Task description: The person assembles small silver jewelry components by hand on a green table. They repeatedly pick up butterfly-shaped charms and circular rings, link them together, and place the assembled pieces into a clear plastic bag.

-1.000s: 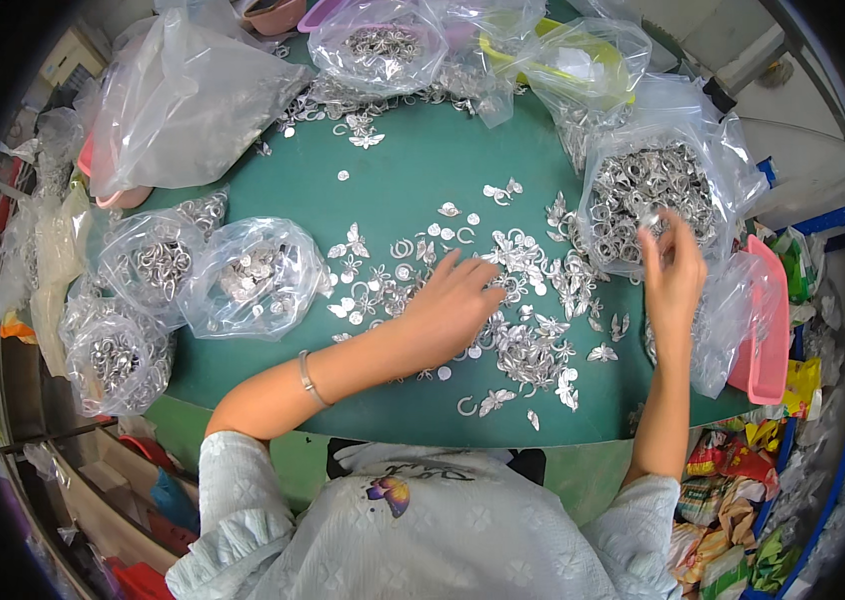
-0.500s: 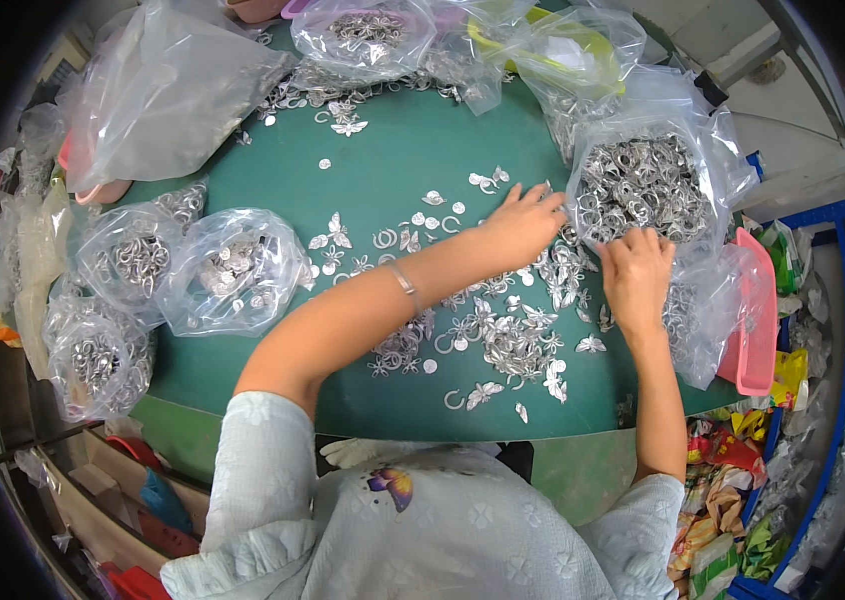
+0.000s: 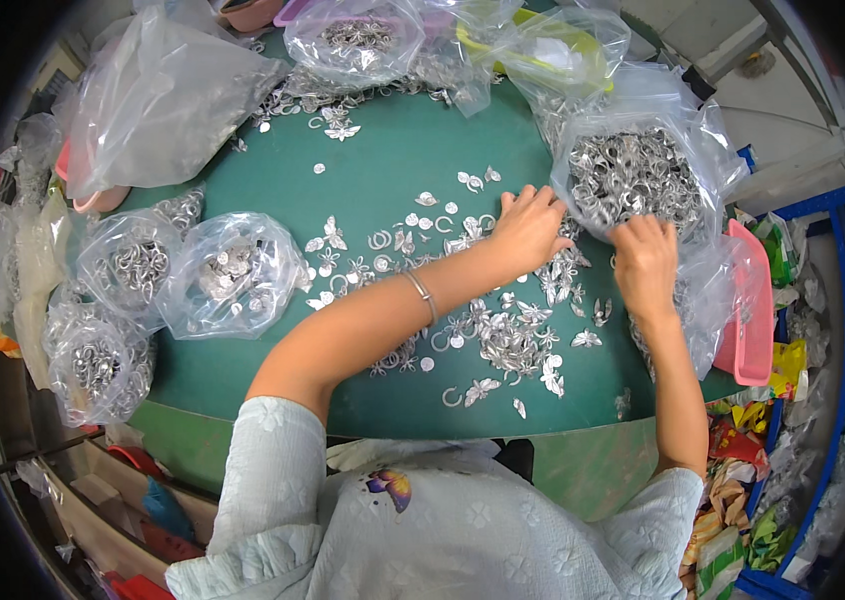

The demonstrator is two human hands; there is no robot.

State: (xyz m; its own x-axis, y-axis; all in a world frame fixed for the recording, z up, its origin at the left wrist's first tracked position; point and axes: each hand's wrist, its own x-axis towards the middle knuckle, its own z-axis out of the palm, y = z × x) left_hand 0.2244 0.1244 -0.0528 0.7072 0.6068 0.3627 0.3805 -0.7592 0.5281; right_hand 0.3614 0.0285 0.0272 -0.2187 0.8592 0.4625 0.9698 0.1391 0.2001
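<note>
My right hand [image 3: 646,265] is closed on the near rim of a clear plastic bag [image 3: 568,140], its fingertips bent over the edge. The bag stands with its mouth spread wide, full of silver-coloured metal charms [image 3: 633,175], many of them ring-shaped. Just left of the bag, my left hand [image 3: 531,232] reaches over loose charms [image 3: 518,340] on the green table [image 3: 403,150], fingers apart and thumb towards the bag. Nothing shows in its grasp. Among the loose pieces are winged shapes, flowers, small discs and open hoops. My left forearm hides part of the spread.
Smaller open bags of charms [image 3: 233,265] stand at the left. A large clear bag [image 3: 158,110] lies at the far left. Along the back are another filled bag [image 3: 358,35] and a yellow-green basket [image 3: 593,60]. A pink tray [image 3: 748,310] sits at the right table edge.
My left hand has turned so its fingers point farther from me, with the thumb now visible. My right hand has shifted slightly right along the bag's rim. The whole view has shifted a little.
</note>
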